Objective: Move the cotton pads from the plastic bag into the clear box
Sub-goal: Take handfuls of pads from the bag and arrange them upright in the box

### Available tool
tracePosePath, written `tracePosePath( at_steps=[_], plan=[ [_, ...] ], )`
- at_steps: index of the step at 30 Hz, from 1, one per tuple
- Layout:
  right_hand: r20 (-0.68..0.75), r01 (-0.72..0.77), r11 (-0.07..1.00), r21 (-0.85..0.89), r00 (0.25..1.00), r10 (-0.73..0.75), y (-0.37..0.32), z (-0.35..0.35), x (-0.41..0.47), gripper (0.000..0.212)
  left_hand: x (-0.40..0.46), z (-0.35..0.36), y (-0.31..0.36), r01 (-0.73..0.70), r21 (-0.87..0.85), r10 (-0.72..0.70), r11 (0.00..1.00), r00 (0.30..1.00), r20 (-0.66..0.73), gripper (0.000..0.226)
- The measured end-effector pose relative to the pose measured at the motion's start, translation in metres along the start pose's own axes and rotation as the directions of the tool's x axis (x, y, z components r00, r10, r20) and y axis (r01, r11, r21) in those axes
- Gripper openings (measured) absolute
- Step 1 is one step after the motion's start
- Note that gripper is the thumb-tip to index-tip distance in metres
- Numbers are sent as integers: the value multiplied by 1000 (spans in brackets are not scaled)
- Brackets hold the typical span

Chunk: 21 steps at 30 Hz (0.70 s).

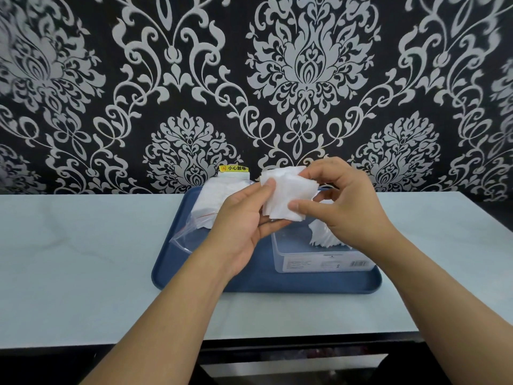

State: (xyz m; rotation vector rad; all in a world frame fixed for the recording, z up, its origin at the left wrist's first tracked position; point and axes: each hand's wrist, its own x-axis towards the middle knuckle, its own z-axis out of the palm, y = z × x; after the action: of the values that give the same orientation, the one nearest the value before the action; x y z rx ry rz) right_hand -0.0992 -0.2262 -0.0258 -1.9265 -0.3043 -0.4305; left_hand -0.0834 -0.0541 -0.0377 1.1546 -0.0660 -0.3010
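A stack of white cotton pads [286, 191] is held up above the blue tray [266, 282]. My left hand [244, 223] grips the stack from the left and below. My right hand [341, 201] pinches it from the right, thumb on the front. The clear plastic bag [205, 215] with a red zip line lies on the tray's left side with more white pads inside. The clear box [319, 259] stands on the tray's right side, below my right hand, with several pads [323, 236] lying in it.
The tray sits on a pale countertop [83, 259] against a black and silver patterned wall. A white outlet with a yellow warning label [233, 172] stands behind the bag. The counter's front edge runs near the bottom, with dark space below.
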Motion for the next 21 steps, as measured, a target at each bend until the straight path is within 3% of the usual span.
tracePosePath(
  at_steps=[10, 12, 16, 21],
  plan=[
    [11, 49, 998, -27, 999, -49, -3, -7, -2, 24, 1, 1, -2, -60, 7, 60, 998, 997, -50, 25],
    [24, 45, 997, 59, 999, -46, -4, -10, -1, 22, 1, 0, -2, -83, 26, 85, 996, 993, -80, 25],
    [140, -88, 905, 417, 990, 32, -10, -18, -5, 27, 2, 0, -5, -138, 111, 150, 984, 983, -103, 26],
    [220, -167, 858, 486, 973, 64, -15, -17, -5, 29, 2, 1, -8, -176, 181, 188, 968, 981, -51, 28]
  ],
)
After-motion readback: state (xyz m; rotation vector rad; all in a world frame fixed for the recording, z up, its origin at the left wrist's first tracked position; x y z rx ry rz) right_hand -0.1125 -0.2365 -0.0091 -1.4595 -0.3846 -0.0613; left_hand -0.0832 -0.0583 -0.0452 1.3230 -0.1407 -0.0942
